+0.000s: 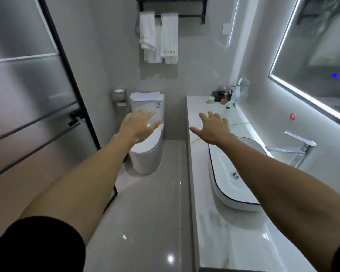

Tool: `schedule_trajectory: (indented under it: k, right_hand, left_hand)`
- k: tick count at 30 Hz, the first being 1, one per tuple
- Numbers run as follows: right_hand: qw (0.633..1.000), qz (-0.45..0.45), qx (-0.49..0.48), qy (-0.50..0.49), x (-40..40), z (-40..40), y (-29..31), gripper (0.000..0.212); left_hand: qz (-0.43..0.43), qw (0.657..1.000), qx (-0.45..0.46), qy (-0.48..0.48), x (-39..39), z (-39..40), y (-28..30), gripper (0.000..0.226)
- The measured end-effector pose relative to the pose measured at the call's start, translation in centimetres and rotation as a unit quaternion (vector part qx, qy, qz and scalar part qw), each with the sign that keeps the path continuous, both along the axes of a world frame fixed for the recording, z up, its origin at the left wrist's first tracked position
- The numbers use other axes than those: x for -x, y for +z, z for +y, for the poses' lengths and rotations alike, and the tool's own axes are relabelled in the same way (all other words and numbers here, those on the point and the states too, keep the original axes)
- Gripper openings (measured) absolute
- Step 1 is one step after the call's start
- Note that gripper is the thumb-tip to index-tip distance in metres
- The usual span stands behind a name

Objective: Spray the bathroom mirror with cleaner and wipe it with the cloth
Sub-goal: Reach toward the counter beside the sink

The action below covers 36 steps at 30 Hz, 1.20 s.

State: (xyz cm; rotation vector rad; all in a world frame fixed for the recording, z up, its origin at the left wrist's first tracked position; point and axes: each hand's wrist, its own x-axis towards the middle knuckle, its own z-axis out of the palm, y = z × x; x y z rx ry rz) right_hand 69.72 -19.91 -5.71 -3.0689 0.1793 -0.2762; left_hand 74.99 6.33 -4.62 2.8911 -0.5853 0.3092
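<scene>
The lit-edged mirror (318, 55) hangs on the right wall above the white counter (220, 232). Two spray bottles stand at the counter's far end: a small one with a green trigger (228, 109) and a taller one (236, 91) behind it by the wall. My right hand (212, 127) stretches out over the counter with fingers spread, just short of the small bottle and holding nothing. My left hand (139, 124) is held out in the air in front of the toilet, fingers straight and empty. No cleaning cloth is plainly visible.
An oval basin (218, 185) with a chrome tap (296, 148) sits on the counter under my right forearm. A toilet (147, 154) stands ahead, white towels (159, 38) hang on a rack above it. A frosted glass door (28, 95) is on the left. Toiletries (223, 95) crowd the counter's far corner.
</scene>
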Motion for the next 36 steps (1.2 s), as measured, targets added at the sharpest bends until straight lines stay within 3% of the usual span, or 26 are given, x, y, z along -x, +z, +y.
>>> schedule_trajectory:
  k: [6, 12, 23, 36]
  right_hand:
    - [0.998, -0.024, -0.036, -0.035, -6.2, 3.3, -0.7, 0.073]
    - [0.998, -0.020, -0.019, -0.062, -10.5, 3.1, -0.9, 0.074]
    - [0.985, -0.013, -0.032, -0.171, -20.3, -5.7, -3.0, 0.077]
    - [0.966, 0.005, -0.057, -0.252, -34.6, -14.3, -3.4, 0.079]
  left_hand:
    - [-0.030, 0.997, 0.069, -0.016, -8.1, 4.4, -1.0, 0.057]
    - [-0.018, 0.998, -0.009, -0.061, -14.1, 3.2, -2.1, 0.064]
    - [-0.028, 0.985, -0.056, -0.164, -27.4, -8.3, -1.4, 0.067]
    - [-0.006, 0.967, 0.045, -0.251, -45.2, -20.6, -0.4, 0.061]
